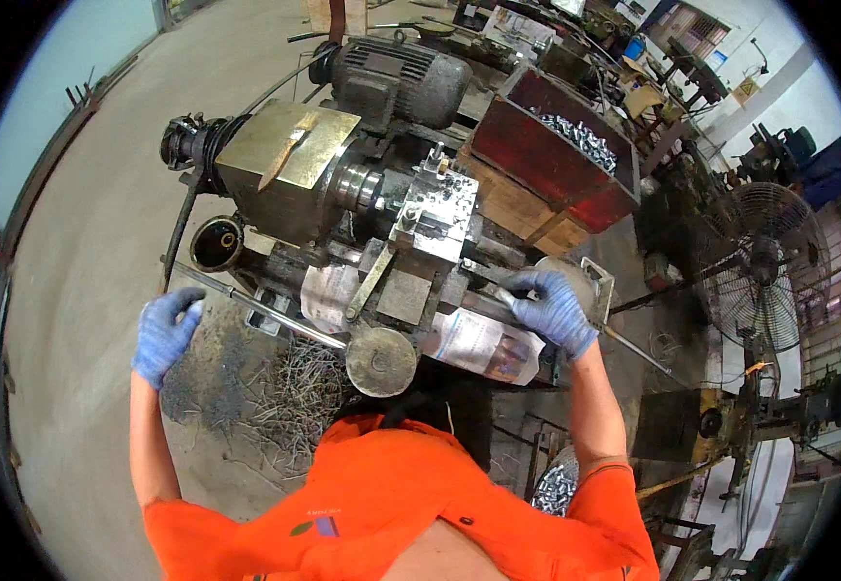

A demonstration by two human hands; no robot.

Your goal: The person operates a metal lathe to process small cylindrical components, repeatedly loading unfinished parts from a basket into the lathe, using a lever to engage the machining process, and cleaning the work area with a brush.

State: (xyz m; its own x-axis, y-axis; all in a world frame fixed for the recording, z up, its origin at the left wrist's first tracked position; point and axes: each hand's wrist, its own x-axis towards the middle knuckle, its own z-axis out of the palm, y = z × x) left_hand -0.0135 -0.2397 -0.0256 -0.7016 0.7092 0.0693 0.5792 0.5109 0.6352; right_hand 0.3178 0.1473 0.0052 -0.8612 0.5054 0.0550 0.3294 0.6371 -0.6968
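Note:
A small metal lathe stands before me, its steel chuck (356, 188) facing a shiny tool post block (437, 218). My left hand (166, 337), in a blue-grey knit glove, hangs in the air left of the lathe. Its fingers are bent, with the thumb apart, and it touches nothing; the nearest thing is the far end of a long metal lever (265, 308). My right hand (551, 312), gloved alike, is at the carriage's right side, beside a metal bar (483, 274). Its fingers are closed around something that the glove hides. A wrench-like handle (370, 282) slants below the tool post.
A red bin (556, 155) with many small metal parts sits on wood behind the lathe. Metal shavings (295, 397) cover the floor at left. A motor (401, 82), a brush (283, 160), a round cup (217, 244), printed paper (483, 344) and a fan (764, 266) surround the work.

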